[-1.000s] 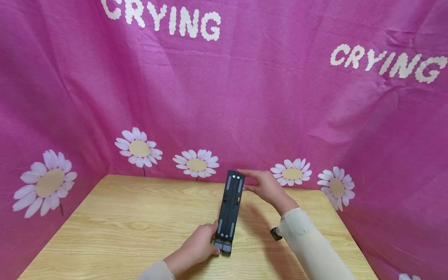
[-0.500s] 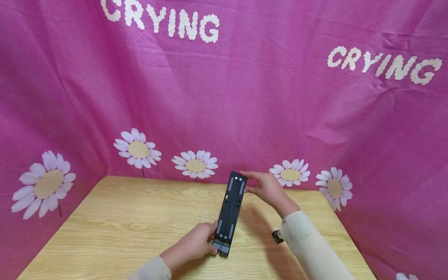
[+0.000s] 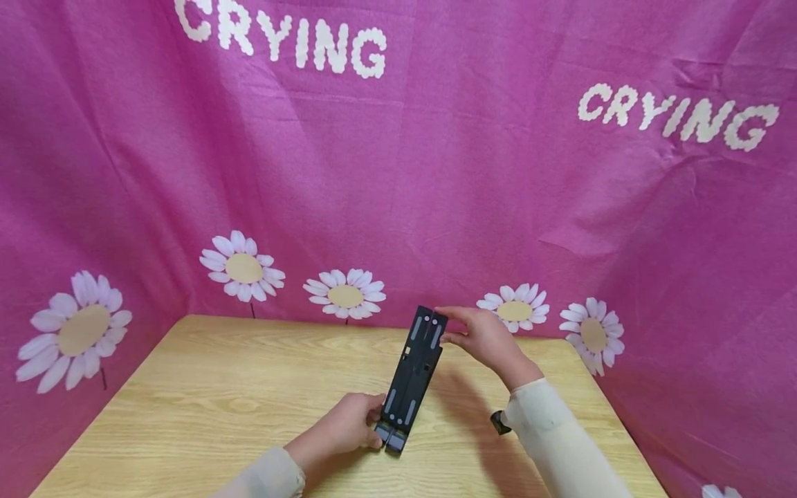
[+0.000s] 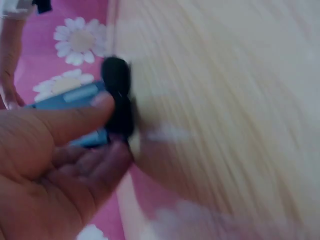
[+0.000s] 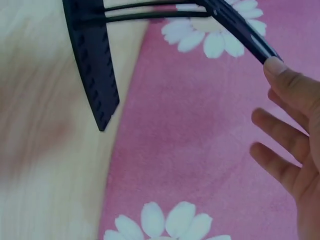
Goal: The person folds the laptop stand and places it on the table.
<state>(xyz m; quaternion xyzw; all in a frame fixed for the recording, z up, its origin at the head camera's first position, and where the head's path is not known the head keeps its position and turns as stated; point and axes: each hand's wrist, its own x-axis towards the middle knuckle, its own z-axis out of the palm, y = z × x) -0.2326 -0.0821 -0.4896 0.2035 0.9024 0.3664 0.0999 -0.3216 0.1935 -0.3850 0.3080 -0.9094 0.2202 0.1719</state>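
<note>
A black folding laptop stand (image 3: 414, 366) with grey pads is held tilted over the table in the head view, its upper end leaning right. My left hand (image 3: 349, 423) grips the lower end; in the left wrist view its thumb and fingers pinch beside the dark rounded end lips (image 4: 118, 97). At the top end, my right hand (image 3: 488, 339) pinches the edge between thumb and finger. The right wrist view shows the stand raised: thin struts (image 5: 155, 17) join the upper panel (image 5: 245, 32) to a notched base bar (image 5: 92, 70). Other right fingers (image 5: 280, 135) are spread off it.
The wooden table (image 3: 249, 373) spreads around the stand. A pink cloth (image 3: 398, 173) with daisies and white lettering stands behind and at both sides. A small black device (image 3: 500, 422) sits at the right sleeve (image 3: 560, 422).
The stand's upper end has moved right with my right hand, and its lower end slightly left with my left hand. It leans more, and a lower part now shows along its right edge.
</note>
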